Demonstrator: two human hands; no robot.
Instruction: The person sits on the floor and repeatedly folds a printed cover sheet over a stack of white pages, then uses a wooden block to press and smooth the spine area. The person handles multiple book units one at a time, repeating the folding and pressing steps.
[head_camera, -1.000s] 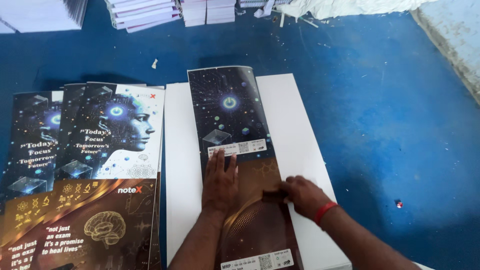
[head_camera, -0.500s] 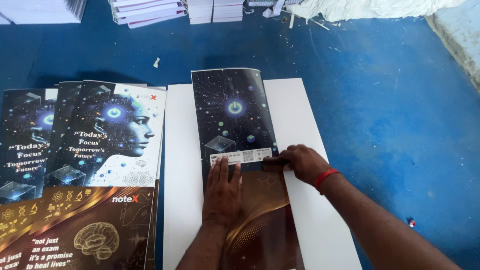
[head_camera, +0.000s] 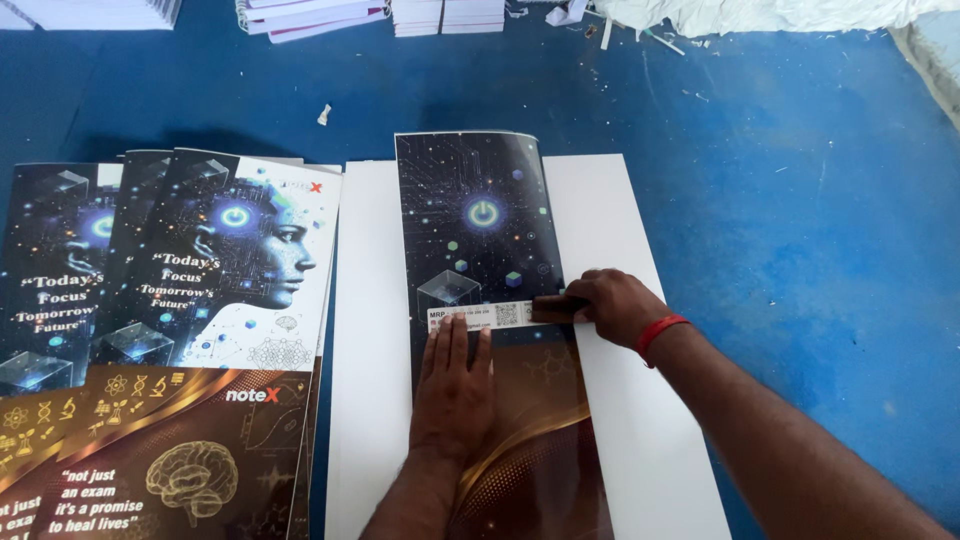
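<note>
Blue floor (head_camera: 800, 200) under you, paper stacks (head_camera: 380, 14) along the far edge. White sheet (head_camera: 620, 400) lies flat on it; a long dark printed cover (head_camera: 480, 230) rests down its middle. Fanned covers (head_camera: 200, 330) sit just left. Your left hand (head_camera: 453, 385) presses open and flat on the cover; your right hand (head_camera: 612, 305) pinches the white label strip (head_camera: 480, 315), fingers curled.

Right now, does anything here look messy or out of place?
Mostly tidy. The printed cover sheet lies flat on the white board under both hands, left hand and right hand. Odd bits: a paper scrap on the blue floor, and torn paper litter at the top.
</note>
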